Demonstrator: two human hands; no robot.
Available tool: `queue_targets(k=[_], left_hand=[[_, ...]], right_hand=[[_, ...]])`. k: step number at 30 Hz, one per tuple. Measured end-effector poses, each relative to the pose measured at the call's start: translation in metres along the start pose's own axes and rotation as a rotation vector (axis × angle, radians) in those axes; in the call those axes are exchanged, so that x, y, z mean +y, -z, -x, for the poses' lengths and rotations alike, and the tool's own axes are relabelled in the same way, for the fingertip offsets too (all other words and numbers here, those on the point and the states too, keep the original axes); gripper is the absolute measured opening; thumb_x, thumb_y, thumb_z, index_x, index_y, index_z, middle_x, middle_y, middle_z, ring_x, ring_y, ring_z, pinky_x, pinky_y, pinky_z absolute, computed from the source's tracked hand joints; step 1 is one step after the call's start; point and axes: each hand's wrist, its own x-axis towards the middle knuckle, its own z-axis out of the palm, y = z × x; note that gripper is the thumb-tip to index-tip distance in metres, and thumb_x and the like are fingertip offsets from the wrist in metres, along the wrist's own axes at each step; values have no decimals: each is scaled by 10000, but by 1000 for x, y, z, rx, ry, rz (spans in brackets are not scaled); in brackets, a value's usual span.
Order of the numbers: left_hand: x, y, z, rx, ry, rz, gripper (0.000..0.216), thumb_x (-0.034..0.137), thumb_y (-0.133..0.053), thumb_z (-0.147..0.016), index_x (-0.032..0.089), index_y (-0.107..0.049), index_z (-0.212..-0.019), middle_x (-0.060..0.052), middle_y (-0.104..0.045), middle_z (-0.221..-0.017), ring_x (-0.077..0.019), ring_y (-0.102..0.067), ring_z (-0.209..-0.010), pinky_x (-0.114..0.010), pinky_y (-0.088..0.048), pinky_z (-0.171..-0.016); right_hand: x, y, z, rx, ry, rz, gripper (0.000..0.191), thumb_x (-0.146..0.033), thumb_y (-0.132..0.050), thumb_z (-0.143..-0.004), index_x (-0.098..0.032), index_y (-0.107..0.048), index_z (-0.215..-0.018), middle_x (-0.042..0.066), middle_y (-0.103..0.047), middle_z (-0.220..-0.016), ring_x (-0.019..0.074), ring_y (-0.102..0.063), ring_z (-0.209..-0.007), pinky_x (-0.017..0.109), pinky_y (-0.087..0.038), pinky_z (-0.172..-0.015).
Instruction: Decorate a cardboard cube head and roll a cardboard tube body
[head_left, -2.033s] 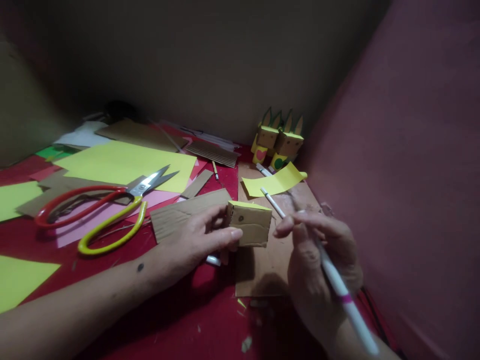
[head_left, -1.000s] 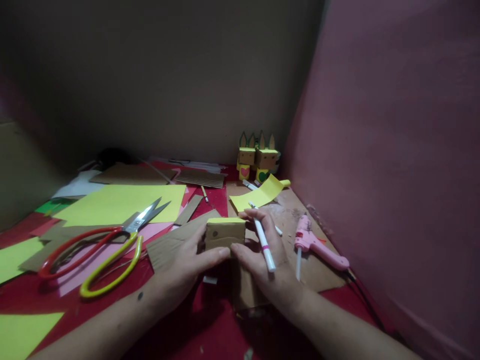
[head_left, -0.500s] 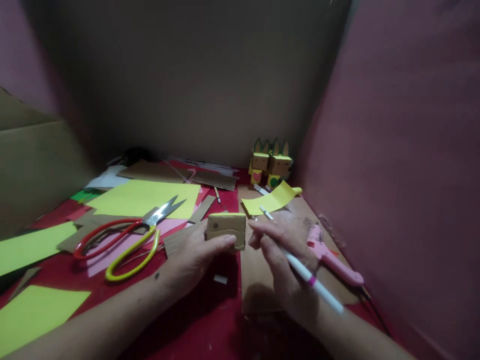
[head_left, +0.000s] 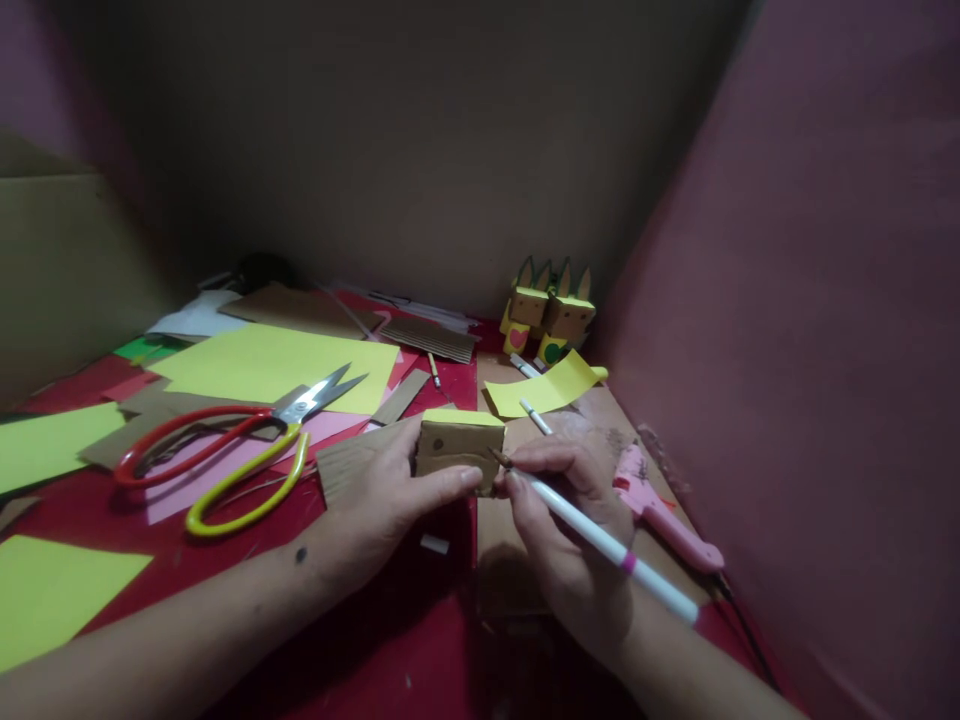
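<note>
My left hand (head_left: 401, 488) grips a small cardboard box (head_left: 459, 446) with a yellow top, its thumb pressed across the front face. One dark dot marks the left side of that face. My right hand (head_left: 566, 525) is closed around a white marker pen (head_left: 592, 530) with a purple band. Its brown tip points at the right part of the box's front and seems to touch it or nearly so. The fingers of my left hand behind the box are hidden.
Scissors (head_left: 289, 415) with red and yellow handles lie at left on yellow paper (head_left: 292, 365) and cardboard scraps. A pink glue gun (head_left: 667, 515) rests at right. Two cardboard figures with pointed ears (head_left: 551, 310) stand at the back, behind a curled yellow strip (head_left: 544, 390).
The marker's tip has come left to the right part of the box's face. The box has tilted, showing more of its yellow top. The view has shifted slightly.
</note>
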Motion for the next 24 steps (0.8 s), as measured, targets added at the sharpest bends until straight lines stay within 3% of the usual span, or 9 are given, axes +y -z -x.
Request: queue_targets(k=[6, 13, 24], left_hand=[[2, -3, 1, 46, 33, -136, 464, 361, -801, -737, 202, -667, -1152, -77, -745, -919, -337, -681, -948, -375, -521, -725], [5, -3, 0, 70, 2, -293, 487, 429, -776, -739, 204, -659, -1154, -58, -735, -997, -302, -657, -914, -361, -503, -719], [5, -1, -1, 67, -14, -329, 438, 424, -764, -764, 207, -656, -1129, -69, -743, -1047, -317, -660, -964, -382, -497, -764]], right_hand=[[7, -3, 2, 2, 13, 63, 118, -148, -655, -850, -251, -619, -894, -31, -624, -742, 123, -604, -604, 236, -488, -538], [5, -4, 0, -5, 9, 89, 116, -140, -639, -845, -247, -603, -871, -46, -601, -707, 102, -574, -569, 212, -471, -523], [4, -4, 0, -24, -8, 111, 80, -173, -631, -855, -243, -593, -859, -34, -606, -703, 110, -574, -540, 231, -466, -485]])
